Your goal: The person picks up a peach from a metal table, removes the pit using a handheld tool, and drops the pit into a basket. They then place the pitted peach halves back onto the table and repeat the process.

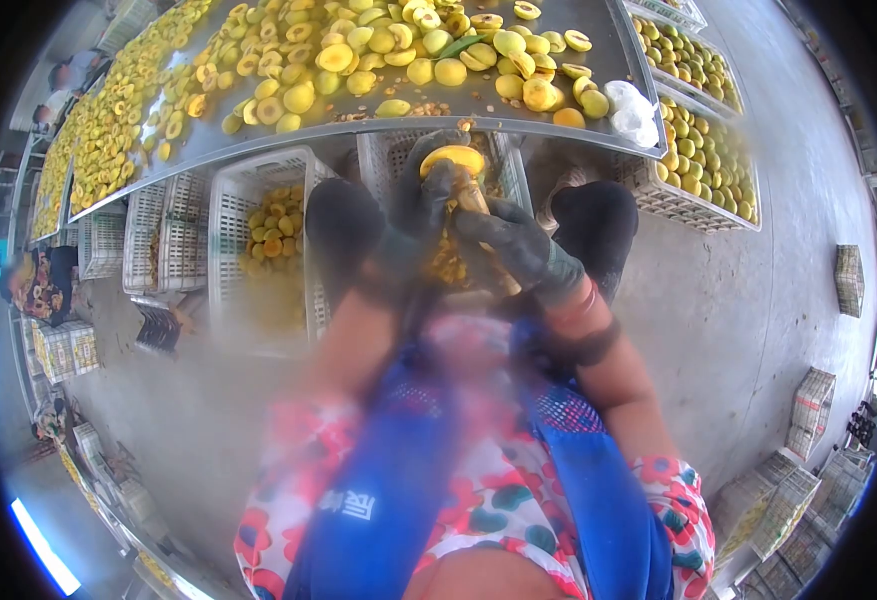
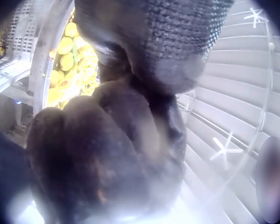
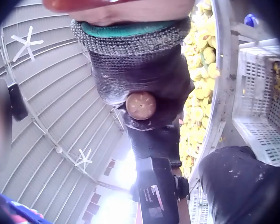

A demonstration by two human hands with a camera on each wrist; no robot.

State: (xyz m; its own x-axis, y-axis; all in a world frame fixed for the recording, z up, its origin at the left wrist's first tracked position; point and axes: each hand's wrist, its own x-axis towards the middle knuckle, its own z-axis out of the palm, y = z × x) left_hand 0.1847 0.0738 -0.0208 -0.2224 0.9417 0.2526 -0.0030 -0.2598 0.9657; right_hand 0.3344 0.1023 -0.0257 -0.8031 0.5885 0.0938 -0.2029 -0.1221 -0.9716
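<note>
1. Left hand (image 1: 436, 188), gloved: grasping, fingers curled against one yellow fruit (image 1: 453, 158). Count: one fruit held.
2. Right hand (image 1: 513, 240), gloved: clenched round a wooden tool (image 1: 471, 197); the right wrist view shows its round end protruding from the glove. Count: one tool. Its working end is hidden.
3. Position: the fruit is at the far end of the hands, just short of the table edge and above a crate (image 1: 383, 160).
4. Handling, judged: fruit probably light, fairly firm, easily bruised; any cut face likely wet and slippery. Best hold: round its sides, fingertips clear of the tool. Tool likely stiff and tough; take it by the shaft.
5. Beyond the hands: one metal table (image 1: 613, 50) covered with yellow fruit, many halved and showing brown hollows. Too many, and too overlapped, to count. One green leaf (image 1: 461, 45) among them; one white plastic bag (image 1: 632, 112) at the right corner.
6. Left of the legs: one large crate (image 1: 223, 250), part filled with fruit; more crates farther left, overlapping, count uncertain.
7. Right of the table: three fruit-filled crates (image 1: 678, 205) in a row, the farthest cut off by the frame.
8. Overhead, right wrist view: two ceiling fans (image 3: 27, 44).
</note>
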